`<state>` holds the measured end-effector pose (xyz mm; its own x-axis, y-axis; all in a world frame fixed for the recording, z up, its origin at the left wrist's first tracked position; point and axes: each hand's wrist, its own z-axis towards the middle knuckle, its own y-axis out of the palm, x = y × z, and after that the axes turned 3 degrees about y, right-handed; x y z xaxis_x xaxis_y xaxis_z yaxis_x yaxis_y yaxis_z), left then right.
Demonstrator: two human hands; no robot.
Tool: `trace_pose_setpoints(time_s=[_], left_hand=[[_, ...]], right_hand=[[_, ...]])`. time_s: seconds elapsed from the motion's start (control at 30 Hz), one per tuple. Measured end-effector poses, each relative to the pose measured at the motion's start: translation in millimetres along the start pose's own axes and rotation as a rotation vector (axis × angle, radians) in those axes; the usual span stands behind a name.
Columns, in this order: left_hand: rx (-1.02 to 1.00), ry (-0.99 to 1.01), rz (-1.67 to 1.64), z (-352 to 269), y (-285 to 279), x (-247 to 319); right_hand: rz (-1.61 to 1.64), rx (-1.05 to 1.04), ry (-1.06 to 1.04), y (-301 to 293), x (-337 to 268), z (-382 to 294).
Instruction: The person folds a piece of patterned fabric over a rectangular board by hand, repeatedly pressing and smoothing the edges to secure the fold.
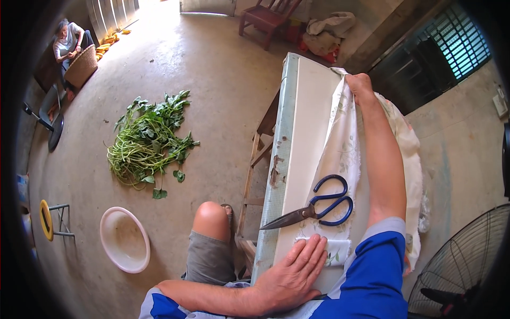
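My left hand [293, 273] lies flat, palm down, with its fingertips on a folded end of white cloth [338, 255] printed with green leaves. At the far end of the table, my right hand [360, 85] grips the bunched edge of a long white floral cloth [342, 147]. Between my hands, black-bladed scissors with blue handles [314, 211] rest across this cloth. Their blades look closed and their tip points left, over the table edge. Under the cloth is a pale board [305, 115]. More white fabric [406, 159] hangs over the right side, partly hidden by my right arm.
A worn table edge [267, 199] runs along the left. On the floor are leafy green stems [149, 143], a pinkish-white basin [124, 240] and a yellow-topped stool [46, 220]. A fan [458, 255] stands close right. A person [71, 44] sits by a woven basket [82, 66]; a red chair [267, 18] is behind.
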<state>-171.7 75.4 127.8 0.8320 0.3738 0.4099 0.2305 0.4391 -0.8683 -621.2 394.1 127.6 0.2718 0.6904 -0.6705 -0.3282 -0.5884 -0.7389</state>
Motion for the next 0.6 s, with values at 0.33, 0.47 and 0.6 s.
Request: trace_pose_setpoints(time_s=[0.33,0.47,0.6], left_hand=[[0.015,-0.076,-0.083,0.5,-5.5,4.4],[0.054,-0.045,-0.03,0.2,9.1,0.8],[0.074,0.033,0.115,0.8,8.3,-2.0]], right_hand=[[-0.007,-0.165,-0.06,43.2,-50.9,26.0],[0.608,-0.229,-0.112,41.5,-93.2,33.2],[0.675,-0.163,-0.197,28.9,-45.8,54.0]])
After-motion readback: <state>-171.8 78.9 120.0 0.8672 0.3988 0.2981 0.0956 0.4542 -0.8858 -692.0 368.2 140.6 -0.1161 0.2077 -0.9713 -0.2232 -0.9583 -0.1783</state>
